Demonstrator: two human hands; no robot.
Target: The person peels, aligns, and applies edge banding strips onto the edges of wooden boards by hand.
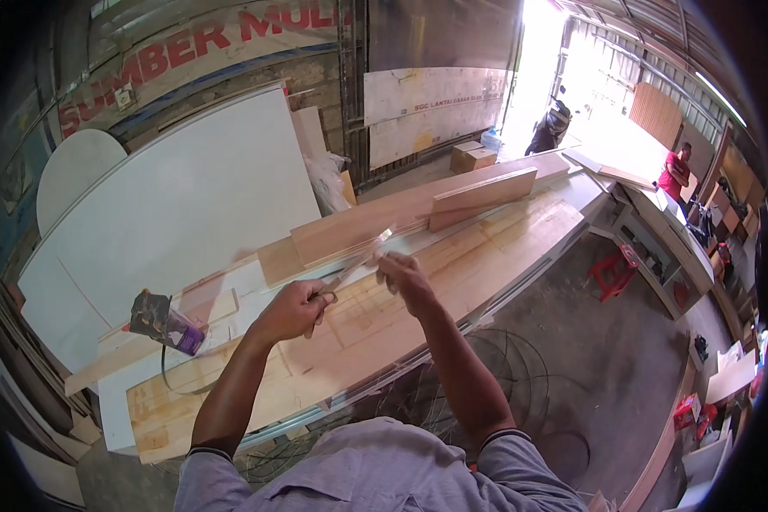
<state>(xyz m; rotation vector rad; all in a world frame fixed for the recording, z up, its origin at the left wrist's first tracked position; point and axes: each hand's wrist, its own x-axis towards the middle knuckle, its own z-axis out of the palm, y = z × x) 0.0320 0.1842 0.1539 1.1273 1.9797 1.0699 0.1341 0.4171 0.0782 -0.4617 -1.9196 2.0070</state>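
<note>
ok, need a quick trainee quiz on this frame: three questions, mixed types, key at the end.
1. True or false: the purple can sits to the left of the person's left hand.
2. What colour is the plastic stool at the right? A) blue B) red C) green
3. Open: what does the left hand hold?

Key:
1. True
2. B
3. A thin strip

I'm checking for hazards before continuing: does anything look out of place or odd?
Yes: thin, dark, looping strands sprawl in a loose tangle on the grey concrete floor, below the long, pale wooden board. They look odd because they lie uncoiled close to the person, possibly a trip hazard.
</note>
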